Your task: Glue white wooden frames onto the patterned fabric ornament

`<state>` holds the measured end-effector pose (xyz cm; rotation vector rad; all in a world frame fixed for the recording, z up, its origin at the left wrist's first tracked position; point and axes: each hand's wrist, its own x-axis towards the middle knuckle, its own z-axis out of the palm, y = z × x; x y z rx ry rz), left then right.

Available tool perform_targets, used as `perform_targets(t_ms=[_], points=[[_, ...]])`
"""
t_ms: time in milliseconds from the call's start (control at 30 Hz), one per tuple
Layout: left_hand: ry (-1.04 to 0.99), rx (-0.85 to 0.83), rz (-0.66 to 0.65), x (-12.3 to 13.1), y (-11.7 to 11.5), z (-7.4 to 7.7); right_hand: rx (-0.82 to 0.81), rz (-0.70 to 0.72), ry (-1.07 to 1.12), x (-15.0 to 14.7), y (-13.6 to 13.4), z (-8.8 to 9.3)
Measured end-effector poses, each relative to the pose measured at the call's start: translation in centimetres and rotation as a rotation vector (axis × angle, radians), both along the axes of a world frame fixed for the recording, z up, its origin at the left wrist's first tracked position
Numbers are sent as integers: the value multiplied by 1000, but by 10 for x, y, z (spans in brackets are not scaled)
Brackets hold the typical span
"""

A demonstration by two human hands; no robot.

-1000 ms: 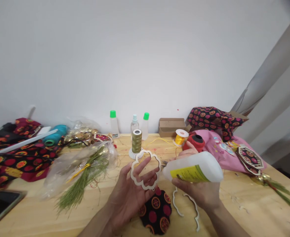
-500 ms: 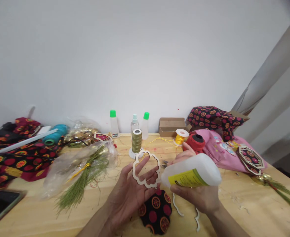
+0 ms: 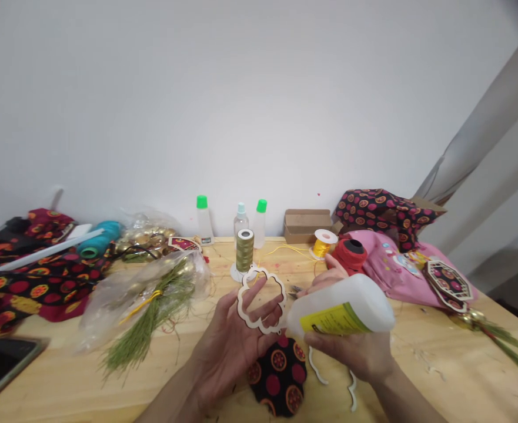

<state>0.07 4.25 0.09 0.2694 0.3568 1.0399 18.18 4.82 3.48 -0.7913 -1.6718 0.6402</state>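
My left hand is palm up with its fingers stretched, holding a thin scalloped wooden frame upright across them. In my right hand is a white plastic glue bottle with a yellow-green label, tilted nozzle down toward the frame's lower right edge. The nozzle is mostly hidden near my left fingertips. Below the hands lies a black scalloped fabric piece with red and orange circles. Two curved pale strips, one of them a wavy wooden strip, rest under my right hand.
Behind the hands stand an olive thread cone, small green-capped bottles, a yellow cord spool and a red yarn roll. A green tassel bundle and a phone lie left. Pink fabric is at right.
The wooden frame has turned and shifted very slightly to the right in my left hand. The glue bottle and my right hand stay almost in place.
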Motion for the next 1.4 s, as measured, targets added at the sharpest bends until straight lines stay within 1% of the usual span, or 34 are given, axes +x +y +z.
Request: perform_targets(t_ms=[100,200,367,533,667,867,1033,1233,1400], points=[[-12,7,-3,0,-1,0,-45,87,51,-1,-1,-1],[-11,-3,-9,1,-1,0,-64,94,79,-2,-2,-3],[-3,-33,-12,4,-2,2,-118,163,79,-3,-3,-6],[-22,-24,-14,4,-2,1,-98,127,93,1,-2,-7],[-29,-36,-5,5,-2,0,-71,151,68,-2,-2,-4],[-34,-36,-19,6,-1,-1,-20,145,35,-6,-3,-1],[-21,-34,-17,8,-1,-1,1,109,61,-9,-3,1],[-55,-25,-26,11,-3,0,-70,3,68,-10,-5,-7],[-71,-36,-28,11,-3,0,13,18,65,-10,-3,0]])
